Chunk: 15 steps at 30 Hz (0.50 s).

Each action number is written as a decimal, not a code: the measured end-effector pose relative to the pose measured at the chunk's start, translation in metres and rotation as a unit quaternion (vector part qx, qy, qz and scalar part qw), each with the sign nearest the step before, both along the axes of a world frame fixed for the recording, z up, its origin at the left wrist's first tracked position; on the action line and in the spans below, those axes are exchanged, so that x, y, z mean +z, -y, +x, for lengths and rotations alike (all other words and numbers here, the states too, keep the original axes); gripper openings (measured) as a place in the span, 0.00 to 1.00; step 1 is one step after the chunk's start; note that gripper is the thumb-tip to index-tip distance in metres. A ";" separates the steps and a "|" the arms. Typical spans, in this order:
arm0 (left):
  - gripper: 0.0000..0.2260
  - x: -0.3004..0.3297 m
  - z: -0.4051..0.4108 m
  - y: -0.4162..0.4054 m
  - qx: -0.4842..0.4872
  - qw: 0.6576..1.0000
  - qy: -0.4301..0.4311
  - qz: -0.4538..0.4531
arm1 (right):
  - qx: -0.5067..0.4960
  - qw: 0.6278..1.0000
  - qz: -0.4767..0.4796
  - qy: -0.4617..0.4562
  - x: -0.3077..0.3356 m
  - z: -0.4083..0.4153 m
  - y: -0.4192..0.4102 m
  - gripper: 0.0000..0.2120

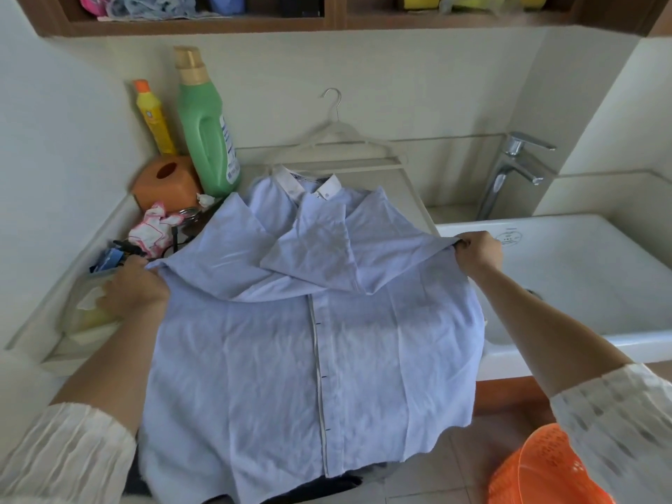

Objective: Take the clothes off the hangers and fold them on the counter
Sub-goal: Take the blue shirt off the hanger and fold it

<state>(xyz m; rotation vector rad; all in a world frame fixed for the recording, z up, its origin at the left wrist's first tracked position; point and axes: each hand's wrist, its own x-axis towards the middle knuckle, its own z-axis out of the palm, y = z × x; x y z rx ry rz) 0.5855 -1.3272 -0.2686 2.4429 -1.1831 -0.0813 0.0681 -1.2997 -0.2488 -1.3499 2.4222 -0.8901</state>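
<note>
A light blue button-up shirt (pixel 309 340) with a white collar lies front-up on the counter (pixel 411 191), both short sleeves folded in across the chest. My left hand (pixel 134 287) grips the shirt's left side edge at the shoulder fold. My right hand (pixel 478 251) pinches the right side edge at the same height. The hem hangs over the counter's near edge. A white plastic hanger (pixel 338 140) lies bare behind the collar, against the wall.
At the back left stand a green detergent bottle (pixel 207 140), a yellow bottle (pixel 154 120), an orange box (pixel 167 183) and small clutter. A white sink (pixel 582 274) with a chrome tap (pixel 512 169) is right. An orange basket (pixel 542 471) sits on the floor.
</note>
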 end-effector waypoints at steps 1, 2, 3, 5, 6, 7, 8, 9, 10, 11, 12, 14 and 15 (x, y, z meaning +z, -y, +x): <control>0.11 -0.002 -0.001 0.000 0.008 1.000 0.003 -0.002 | -0.008 1.000 -0.011 0.001 -0.001 0.001 0.002 0.12; 0.12 -0.001 -0.003 -0.001 0.012 1.000 0.001 -0.001 | -0.009 1.000 -0.016 0.007 -0.002 0.003 0.002 0.13; 0.13 0.000 -0.005 -0.002 0.013 1.000 -0.003 0.003 | -0.002 1.000 -0.011 0.009 -0.005 0.003 0.003 0.14; 0.13 0.002 -0.009 -0.004 0.002 1.000 0.005 0.008 | 0.024 0.999 0.047 -0.011 -0.008 0.002 0.000 0.15; 0.13 0.003 -0.012 -0.007 -0.014 1.000 0.022 0.003 | 0.037 0.995 0.083 -0.032 -0.010 0.003 -0.002 0.15; 0.14 0.002 -0.013 -0.013 -0.045 0.998 0.048 -0.012 | 0.050 0.992 0.099 -0.053 -0.012 0.006 -0.007 0.18; 0.16 0.001 -0.020 -0.016 -0.094 0.992 0.073 -0.040 | 0.060 0.992 0.082 -0.071 -0.013 0.011 -0.011 0.20; 0.18 -0.002 -0.025 -0.021 -0.158 0.981 0.092 -0.071 | 0.077 0.992 0.037 -0.090 -0.013 0.021 -0.016 0.23; 0.19 -0.005 -0.031 -0.026 -0.229 0.964 0.107 -0.086 | 0.103 0.988 -0.017 -0.114 -0.012 0.031 -0.021 0.24; 0.19 -0.007 -0.037 -0.029 -0.284 0.949 0.111 -0.075 | 0.142 0.978 -0.048 -0.145 -0.013 0.041 -0.025 0.25; 0.19 -0.008 -0.041 -0.034 -0.318 0.942 0.104 -0.034 | 0.189 0.965 -0.030 -0.178 -0.014 0.048 -0.029 0.25; 0.22 -0.013 -0.041 -0.043 -0.346 0.924 0.125 0.106 | 0.244 0.940 0.104 -0.213 -0.026 0.055 -0.041 0.28; 0.24 -0.015 -0.038 -0.048 -0.343 0.910 0.157 0.173 | 0.238 0.932 0.177 -0.207 -0.034 0.053 -0.048 0.30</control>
